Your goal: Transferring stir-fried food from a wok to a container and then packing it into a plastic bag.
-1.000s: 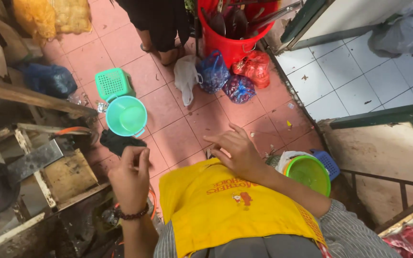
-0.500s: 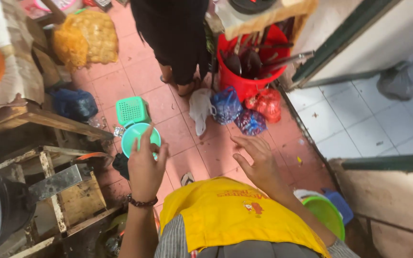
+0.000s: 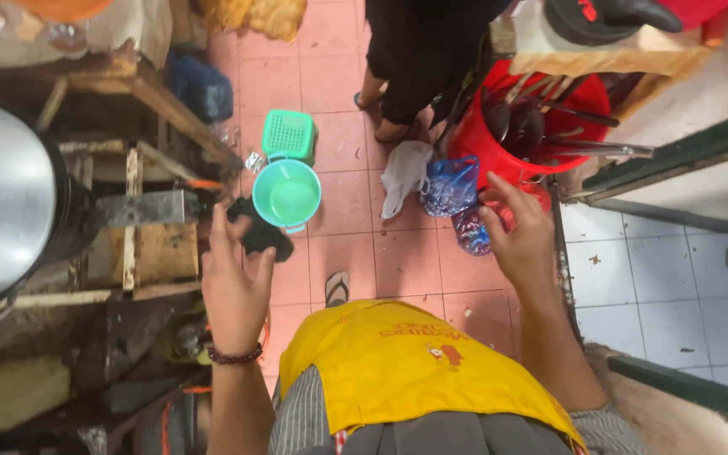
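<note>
My left hand (image 3: 233,282) is raised with its fingers spread and holds nothing; a beaded bracelet circles its wrist. It hovers over a dark cloth (image 3: 264,240) on the floor, near a small teal bucket (image 3: 288,194). My right hand (image 3: 517,236) is also open and empty, fingers apart, right by a red bucket (image 3: 482,143) full of long dark utensils and above blue plastic bags (image 3: 450,185). I wear a yellow apron (image 3: 398,362) over a striped shirt.
Another person in black stands at the top (image 3: 419,59), feet by a white bag (image 3: 402,173). A green perforated basket (image 3: 288,135) lies beyond the teal bucket. A large metal pot (image 3: 2,194) and wooden frames crowd the left. A white tiled step (image 3: 667,278) lies on the right.
The view has shifted forward and to the right. Both hands have risen and spread wider apart, the right one moving toward the red bucket; they stay empty.
</note>
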